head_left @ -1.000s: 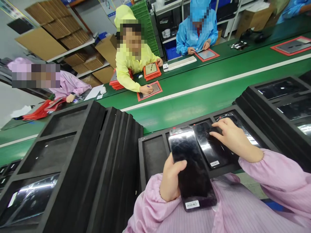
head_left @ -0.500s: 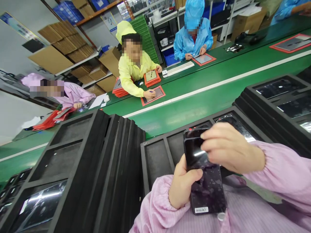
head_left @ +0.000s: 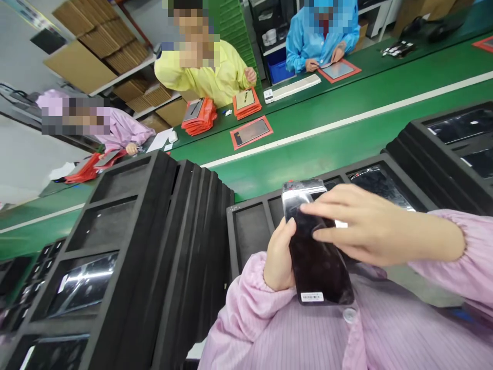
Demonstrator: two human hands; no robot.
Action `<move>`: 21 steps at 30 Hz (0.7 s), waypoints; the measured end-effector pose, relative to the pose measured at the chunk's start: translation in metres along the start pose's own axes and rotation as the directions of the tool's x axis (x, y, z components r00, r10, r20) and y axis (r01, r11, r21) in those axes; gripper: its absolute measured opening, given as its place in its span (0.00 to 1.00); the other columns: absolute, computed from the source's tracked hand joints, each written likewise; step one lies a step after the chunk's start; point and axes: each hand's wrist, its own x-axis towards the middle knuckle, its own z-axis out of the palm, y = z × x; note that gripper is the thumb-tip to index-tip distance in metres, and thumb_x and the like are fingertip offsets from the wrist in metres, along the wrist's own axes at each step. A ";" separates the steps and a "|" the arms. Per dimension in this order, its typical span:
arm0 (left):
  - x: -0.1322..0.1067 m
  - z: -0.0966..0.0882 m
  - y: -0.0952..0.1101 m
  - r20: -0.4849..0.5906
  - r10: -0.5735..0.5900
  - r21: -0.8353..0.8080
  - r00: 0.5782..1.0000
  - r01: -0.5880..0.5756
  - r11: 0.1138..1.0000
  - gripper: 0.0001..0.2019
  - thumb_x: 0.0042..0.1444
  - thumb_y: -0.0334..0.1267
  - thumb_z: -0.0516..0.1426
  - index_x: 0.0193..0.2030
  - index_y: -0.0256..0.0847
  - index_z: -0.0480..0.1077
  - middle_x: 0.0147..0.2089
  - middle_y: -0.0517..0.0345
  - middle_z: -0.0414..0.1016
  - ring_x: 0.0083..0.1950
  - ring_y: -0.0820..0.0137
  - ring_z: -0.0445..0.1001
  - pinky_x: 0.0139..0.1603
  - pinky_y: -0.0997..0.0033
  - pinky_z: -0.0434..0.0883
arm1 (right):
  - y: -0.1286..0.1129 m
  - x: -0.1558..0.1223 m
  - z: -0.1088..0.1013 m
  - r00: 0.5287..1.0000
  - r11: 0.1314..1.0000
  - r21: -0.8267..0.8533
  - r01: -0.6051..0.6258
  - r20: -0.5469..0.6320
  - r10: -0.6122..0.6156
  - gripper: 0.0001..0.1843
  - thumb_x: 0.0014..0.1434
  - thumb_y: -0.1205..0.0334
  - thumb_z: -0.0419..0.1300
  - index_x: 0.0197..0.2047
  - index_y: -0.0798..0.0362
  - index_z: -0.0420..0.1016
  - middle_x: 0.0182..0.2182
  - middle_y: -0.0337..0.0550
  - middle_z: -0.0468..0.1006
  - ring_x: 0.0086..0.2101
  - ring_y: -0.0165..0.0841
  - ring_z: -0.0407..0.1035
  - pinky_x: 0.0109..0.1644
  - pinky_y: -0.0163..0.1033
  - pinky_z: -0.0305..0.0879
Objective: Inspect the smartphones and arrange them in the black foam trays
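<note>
A black phone screen (head_left: 319,267) with a small white barcode label at its lower end lies tilted in front of my chest. My left hand (head_left: 280,257) is closed around its left edge, thumb bent at the side. Over the upper part of the screen is my right hand (head_left: 358,223), its fingers stretched out and slightly apart, the tips at the glossy surface. Whether these fingertips press on it I cannot tell. Just beyond is a black foam tray (head_left: 248,234) with compartments, one of which holds another glossy screen (head_left: 379,187).
Stacked black foam trays (head_left: 192,246) stand at the left, and more trays (head_left: 419,149) at the right. Beyond runs a green conveyor belt (head_left: 308,149). Across it sit co-workers, with a screen on a red sheet (head_left: 252,132) and red stacks (head_left: 198,118).
My right fingers have moved down onto the screen, and my left thumb has shifted to its edge. The second, offset top edge no longer shows. A co-worker's hand has left the red sheet.
</note>
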 end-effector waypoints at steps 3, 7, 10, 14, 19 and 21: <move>0.003 0.001 -0.002 0.019 -0.011 -0.060 1.000 0.013 0.998 0.13 0.44 0.41 0.60 0.35 0.36 0.70 0.36 0.55 0.76 0.45 0.60 0.73 0.47 0.63 0.67 | 0.009 -0.001 0.010 0.990 0.993 -0.047 -0.113 -0.090 0.108 0.14 0.62 0.61 0.51 0.29 0.52 0.75 0.46 0.48 0.71 0.43 0.41 0.62 0.43 0.49 0.61; 0.005 0.001 -0.003 -0.029 0.053 -0.055 0.998 -0.055 0.997 0.11 0.47 0.39 0.58 0.36 0.36 0.71 0.37 0.55 0.77 0.46 0.60 0.73 0.49 0.63 0.66 | 0.011 0.004 0.028 0.940 0.960 -0.033 -0.279 -0.214 0.266 0.17 0.62 0.58 0.51 0.24 0.53 0.70 0.41 0.49 0.71 0.41 0.40 0.63 0.42 0.48 0.60; 0.005 -0.001 -0.004 -0.034 0.013 -0.092 0.999 -0.016 0.996 0.10 0.47 0.37 0.56 0.35 0.35 0.72 0.36 0.55 0.77 0.42 0.63 0.74 0.48 0.65 0.66 | 0.011 0.009 0.040 0.861 0.906 0.052 -0.420 -0.292 0.416 0.15 0.60 0.60 0.52 0.23 0.53 0.67 0.38 0.48 0.71 0.40 0.39 0.64 0.44 0.48 0.60; 0.007 -0.009 -0.005 -0.066 0.040 -0.128 0.997 -0.049 0.991 0.09 0.47 0.36 0.58 0.36 0.36 0.72 0.35 0.56 0.77 0.40 0.65 0.74 0.47 0.66 0.67 | 0.014 0.011 0.053 0.639 0.695 0.410 -0.590 -0.289 0.713 0.13 0.59 0.55 0.49 0.31 0.52 0.67 0.34 0.46 0.71 0.34 0.35 0.67 0.38 0.42 0.64; 0.005 -0.022 -0.005 -0.121 0.131 -0.057 0.984 -0.138 0.989 0.17 0.47 0.45 0.61 0.41 0.37 0.70 0.36 0.55 0.77 0.41 0.62 0.75 0.45 0.62 0.68 | 0.007 0.012 0.067 0.487 0.236 0.556 -0.797 0.359 0.796 0.18 0.51 0.45 0.54 0.31 0.52 0.62 0.18 0.33 0.66 0.16 0.27 0.59 0.19 0.33 0.55; 0.001 -0.028 -0.004 -0.108 0.160 -0.021 0.981 -0.163 0.986 0.17 0.47 0.45 0.61 0.40 0.37 0.70 0.37 0.54 0.77 0.42 0.62 0.74 0.46 0.63 0.68 | 0.004 0.014 0.069 0.477 0.170 0.532 -0.830 0.516 0.712 0.18 0.50 0.45 0.55 0.26 0.52 0.57 0.15 0.30 0.62 0.13 0.25 0.56 0.16 0.31 0.48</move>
